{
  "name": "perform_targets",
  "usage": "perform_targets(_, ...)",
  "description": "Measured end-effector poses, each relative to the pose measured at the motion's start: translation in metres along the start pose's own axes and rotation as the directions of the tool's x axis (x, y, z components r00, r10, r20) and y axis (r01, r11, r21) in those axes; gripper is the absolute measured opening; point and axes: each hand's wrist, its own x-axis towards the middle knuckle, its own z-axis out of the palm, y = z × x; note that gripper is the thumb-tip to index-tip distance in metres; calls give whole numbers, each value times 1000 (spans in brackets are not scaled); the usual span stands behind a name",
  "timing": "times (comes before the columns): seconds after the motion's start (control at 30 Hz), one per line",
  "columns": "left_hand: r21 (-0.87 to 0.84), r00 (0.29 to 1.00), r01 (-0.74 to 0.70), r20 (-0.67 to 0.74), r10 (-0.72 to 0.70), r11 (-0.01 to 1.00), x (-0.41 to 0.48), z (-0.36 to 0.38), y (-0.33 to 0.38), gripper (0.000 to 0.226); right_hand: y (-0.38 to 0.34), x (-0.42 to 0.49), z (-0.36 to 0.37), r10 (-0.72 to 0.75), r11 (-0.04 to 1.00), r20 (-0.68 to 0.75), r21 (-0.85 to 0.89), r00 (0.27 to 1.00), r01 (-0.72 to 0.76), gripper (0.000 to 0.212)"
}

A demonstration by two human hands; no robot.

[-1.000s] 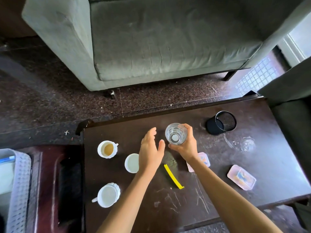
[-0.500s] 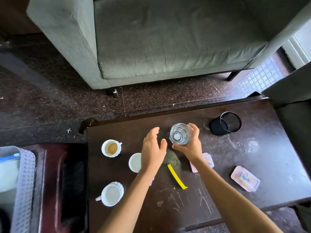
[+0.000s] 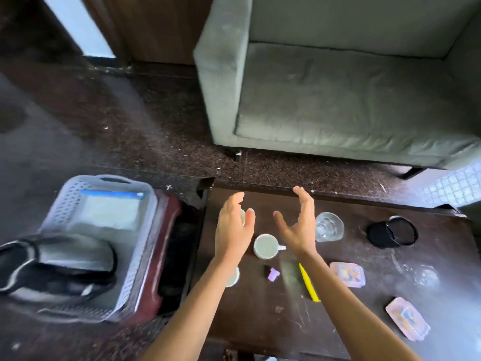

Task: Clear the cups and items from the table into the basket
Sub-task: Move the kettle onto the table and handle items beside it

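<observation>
Head view: left hand (image 3: 234, 230) and right hand (image 3: 299, 227) hover spread, empty, near the table's (image 3: 247, 321) far edge; a white cup (image 3: 266, 246) with pale liquid stands between them. The basket (image 3: 65, 201) off the left edge holds a blue-striped bag (image 3: 109, 212).

The basket (image 3: 145, 256) sits left of the table (image 3: 260, 321), the sofa (image 3: 338, 100) behind.

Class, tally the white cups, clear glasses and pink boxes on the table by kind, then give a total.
White cups: 3 (two partly hidden)
Clear glasses: 2 (one blurred)
Pink boxes: 2
Total: 7
</observation>
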Motion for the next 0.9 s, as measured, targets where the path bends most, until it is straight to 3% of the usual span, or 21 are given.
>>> perform_targets(0.13,-8,988,76,-138,-76,997,-19,-63,-27,38,-55,-7,48,-82,996,164,33,983,78,48)
perform_targets(0.37,-88,916,188,-343,-207,978,-67,-147,-78,31,-145,-51,143,-141,982,382,168,913,81,31)
perform_targets(0.57,-182,806,239,-511,-299,954,-115,-192,-107,18,-200,-96,203,-238,969,585,200,775,146,27)
perform_targets(0.7,-258,730,284,-566,-383,923,-145,-212,-129,9,-225,-123,227,-168,984,757,172,632,55,26)
perform_targets(0.8,-311,655,355,-589,-472,881,-160,-224,-147,10,-233,-140,247,-95,995,836,97,541,25,42)
perform_targets(0.9,-323,623,419,-578,-527,849,-167,-234,-160,13,-239,-148,260,-14,988,833,95,553,-118,53)
